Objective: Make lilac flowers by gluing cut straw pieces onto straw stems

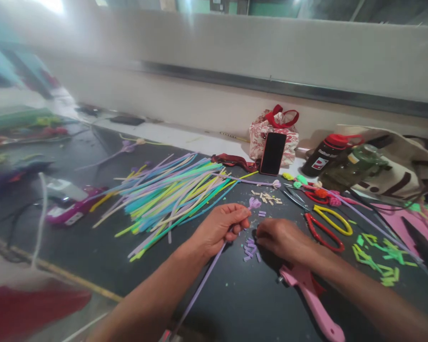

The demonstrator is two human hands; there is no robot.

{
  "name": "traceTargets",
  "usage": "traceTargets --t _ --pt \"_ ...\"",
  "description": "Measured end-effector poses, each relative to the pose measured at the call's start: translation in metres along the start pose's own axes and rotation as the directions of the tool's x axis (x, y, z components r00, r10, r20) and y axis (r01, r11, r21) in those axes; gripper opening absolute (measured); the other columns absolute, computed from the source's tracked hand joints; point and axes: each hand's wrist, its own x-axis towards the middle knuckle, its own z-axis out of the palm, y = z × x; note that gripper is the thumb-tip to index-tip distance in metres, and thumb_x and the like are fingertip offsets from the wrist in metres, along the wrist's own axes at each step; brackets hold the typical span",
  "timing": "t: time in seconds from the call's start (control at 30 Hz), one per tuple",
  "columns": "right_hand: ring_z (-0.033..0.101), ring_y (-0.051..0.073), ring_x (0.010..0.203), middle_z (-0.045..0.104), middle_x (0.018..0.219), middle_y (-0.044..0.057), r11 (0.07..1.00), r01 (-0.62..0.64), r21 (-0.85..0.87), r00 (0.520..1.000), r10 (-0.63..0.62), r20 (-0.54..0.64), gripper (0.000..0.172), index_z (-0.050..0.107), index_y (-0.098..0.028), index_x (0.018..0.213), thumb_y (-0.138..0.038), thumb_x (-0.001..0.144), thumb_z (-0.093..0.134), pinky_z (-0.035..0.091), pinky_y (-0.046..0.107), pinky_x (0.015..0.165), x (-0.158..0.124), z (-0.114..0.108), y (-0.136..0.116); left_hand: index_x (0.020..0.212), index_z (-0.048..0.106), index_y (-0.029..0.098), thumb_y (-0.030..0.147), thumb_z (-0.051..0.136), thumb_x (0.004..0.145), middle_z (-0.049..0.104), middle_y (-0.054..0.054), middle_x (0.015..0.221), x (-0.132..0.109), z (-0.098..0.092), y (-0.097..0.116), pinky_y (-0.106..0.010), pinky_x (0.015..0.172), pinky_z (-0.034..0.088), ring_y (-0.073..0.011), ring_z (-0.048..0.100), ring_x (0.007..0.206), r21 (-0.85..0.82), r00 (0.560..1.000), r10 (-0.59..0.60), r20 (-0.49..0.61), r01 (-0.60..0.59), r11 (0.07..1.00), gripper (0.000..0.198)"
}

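My left hand (224, 227) is closed around a purple pipe cleaner (209, 275), whose long stem runs down toward the front edge. Looped petals form a small purple flower head (254, 203) just above its fingertips. Low over the dark table (246, 304), my right hand (280, 237) has its fingers curled downward, with the tips partly hidden; what they pinch, if anything, I cannot make out. Short cut purple pieces (250, 250) lie between the two hands. Under my right wrist sits a pink glue gun (314, 304), partly covered by the forearm.
A heap of coloured pipe cleaners (174, 199) spreads at left. Red-and-yellow-handled scissors (324, 228) and green cut pieces (378, 256) lie right. Behind stand a phone (273, 153), a patterned bag (255, 135) and a black bottle (323, 159). A purple device (74, 209) lies far left.
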Motion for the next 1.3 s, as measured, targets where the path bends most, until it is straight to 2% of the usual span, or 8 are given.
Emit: traceTargets --t 0.23,0.47,0.63,0.8,0.93,1.07,1.2,1.3 --pt "0.060 0.015 0.067 0.067 0.076 0.002 1.000 0.008 -0.004 1.000 -0.008 0.015 0.014 0.063 -0.020 0.082 -0.019 0.080 0.049 0.037 0.023 0.059 -0.004 -0.007 0.002 0.063 0.053 0.013 0.030 0.067 0.066 0.051 0.003 0.056 0.002 -0.002 -0.003 -0.012 0.033 0.014 -0.0007 0.034 0.040 0.003 1.000 0.017 0.026 -0.017 1.000 0.022" --pt "0.060 0.013 0.073 0.063 0.088 0.002 0.984 0.175 0.027 0.981 -0.177 0.082 0.021 0.064 -0.024 0.091 -0.014 0.082 0.048 0.039 0.021 0.064 -0.010 0.003 -0.012 0.066 0.054 0.013 0.033 0.066 0.066 0.052 0.003 0.058 0.004 -0.004 -0.006 -0.012 0.033 0.016 -0.0006 0.034 0.040 0.015 0.999 0.038 0.028 -0.039 0.999 0.023" --pt "0.058 0.013 0.064 0.062 0.082 0.003 0.991 0.133 0.001 0.989 -0.133 0.061 0.015 0.061 -0.019 0.083 -0.015 0.081 0.046 0.037 0.023 0.058 -0.006 0.006 -0.012 0.065 0.055 0.013 0.031 0.067 0.066 0.052 0.003 0.055 0.003 -0.004 -0.004 -0.012 0.033 0.016 -0.0001 0.034 0.039 -0.001 0.999 0.038 0.005 -0.038 0.999 0.022" --pt "0.057 0.013 0.066 0.062 0.074 0.001 0.995 0.068 0.069 0.998 -0.069 0.005 0.015 0.056 -0.019 0.082 -0.011 0.079 0.043 0.040 0.022 0.061 -0.014 -0.011 -0.001 0.062 0.053 0.013 0.030 0.068 0.065 0.053 0.003 0.055 0.002 -0.003 -0.002 -0.012 0.033 0.016 -0.0004 0.035 0.039 0.004 1.000 0.023 -0.006 -0.023 1.000 0.023" --pt "0.058 0.014 0.071 0.062 0.079 0.001 0.989 0.058 0.138 0.998 -0.056 -0.016 0.013 0.057 -0.020 0.084 -0.013 0.078 0.049 0.041 0.023 0.064 -0.019 -0.009 0.003 0.062 0.053 0.013 0.032 0.068 0.065 0.053 0.003 0.056 0.003 -0.003 -0.004 -0.013 0.034 0.016 -0.0007 0.035 0.040 0.026 0.999 0.023 0.022 -0.024 0.999 0.025" --pt "0.059 0.016 0.076 0.060 0.089 0.004 0.999 0.051 0.011 0.998 -0.050 -0.032 0.015 0.060 -0.021 0.089 -0.016 0.082 0.047 0.040 0.024 0.066 -0.019 0.004 -0.008 0.061 0.053 0.013 0.033 0.068 0.065 0.053 0.003 0.056 0.004 -0.003 -0.006 -0.013 0.034 0.016 -0.0007 0.036 0.040 0.029 0.999 0.036 0.032 -0.037 0.999 0.025" --pt "0.059 0.015 0.066 0.060 0.083 0.002 0.994 0.045 -0.097 0.998 -0.041 0.039 0.010 0.061 -0.021 0.082 -0.022 0.080 0.052 0.034 0.024 0.056 -0.015 0.012 -0.026 0.062 0.054 0.013 0.032 0.067 0.066 0.053 0.003 0.056 0.005 -0.004 -0.008 -0.013 0.033 0.016 -0.0005 0.036 0.040 0.019 0.999 0.040 0.036 -0.041 0.999 0.023" --pt "0.058 0.016 0.061 0.061 0.082 0.005 0.993 0.035 -0.110 0.999 -0.032 0.035 0.011 0.060 -0.019 0.077 -0.021 0.079 0.049 0.031 0.025 0.053 -0.009 0.014 -0.033 0.062 0.054 0.013 0.031 0.067 0.067 0.054 0.003 0.055 0.005 -0.004 -0.009 -0.012 0.033 0.017 -0.0004 0.036 0.039 0.004 0.998 0.041 0.045 -0.042 0.999 0.022"
